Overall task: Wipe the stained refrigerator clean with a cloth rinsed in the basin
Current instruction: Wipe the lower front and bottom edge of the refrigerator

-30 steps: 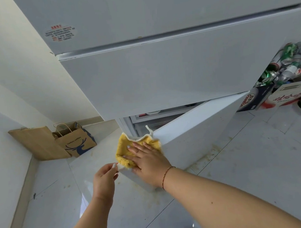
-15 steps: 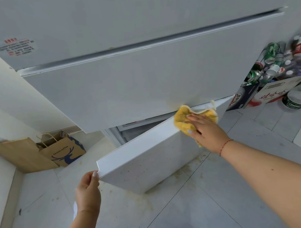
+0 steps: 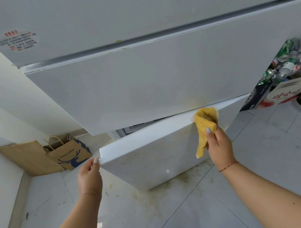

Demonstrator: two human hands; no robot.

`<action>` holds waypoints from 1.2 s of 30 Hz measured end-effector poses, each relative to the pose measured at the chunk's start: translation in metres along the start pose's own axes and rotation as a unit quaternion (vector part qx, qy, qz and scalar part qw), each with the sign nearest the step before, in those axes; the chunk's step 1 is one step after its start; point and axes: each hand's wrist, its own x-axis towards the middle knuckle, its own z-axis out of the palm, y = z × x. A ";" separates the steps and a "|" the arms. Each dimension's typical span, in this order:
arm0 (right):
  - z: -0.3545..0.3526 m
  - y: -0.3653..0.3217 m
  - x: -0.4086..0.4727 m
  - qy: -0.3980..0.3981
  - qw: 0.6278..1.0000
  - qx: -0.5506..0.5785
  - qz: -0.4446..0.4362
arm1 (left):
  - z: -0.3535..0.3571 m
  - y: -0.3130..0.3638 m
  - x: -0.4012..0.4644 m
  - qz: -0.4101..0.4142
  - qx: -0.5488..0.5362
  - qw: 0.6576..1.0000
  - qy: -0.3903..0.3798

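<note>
You are gripping the yellow cloth (image 3: 205, 127) in your right hand (image 3: 219, 145), bunched and lifted against the far right end of the bottom door's (image 3: 150, 161) top edge on the refrigerator (image 3: 143, 78). A second ago that hand was pressing the cloth flat at the near corner of the edge; half a second ago it was sliding past the middle. So the pass along the top edge is reaching its end, and that strip is likely wiped. Your left hand (image 3: 89, 175) is holding the door's near corner, thumb on the edge, keeping it swung open; earlier it was sitting just beside the cloth, and the door is now standing wider. The door's front face is showing dark specks, and a yellowish stain is sitting above the cloth on the middle panel, so wiping remains. The floor (image 3: 173, 212) below is spotted too. No basin is in view.
</note>
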 end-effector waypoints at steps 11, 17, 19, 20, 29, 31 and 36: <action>0.020 -0.009 -0.022 0.150 0.922 0.307 0.184 | 0.011 0.009 0.040 -0.005 -0.033 0.999 0.041; 0.020 0.007 -0.027 0.170 0.911 0.324 0.190 | 0.020 0.006 0.049 -0.012 -0.080 0.994 0.071; 0.018 0.012 -0.023 0.168 0.911 0.327 0.189 | 0.026 0.006 0.052 -0.008 -0.101 0.993 0.068; 0.018 0.015 -0.021 0.167 0.911 0.328 0.188 | 0.029 0.006 0.053 -0.006 -0.111 0.992 0.068; 0.026 0.068 0.022 0.169 0.903 0.380 0.111 | 0.084 -0.032 0.050 0.133 -0.183 0.957 0.179; 0.032 0.077 0.027 0.182 0.900 0.389 0.078 | 0.099 -0.044 0.046 0.173 -0.188 0.949 0.188; 0.049 0.096 0.035 0.210 0.885 0.416 0.012 | 0.128 -0.065 0.046 0.259 -0.184 0.935 0.156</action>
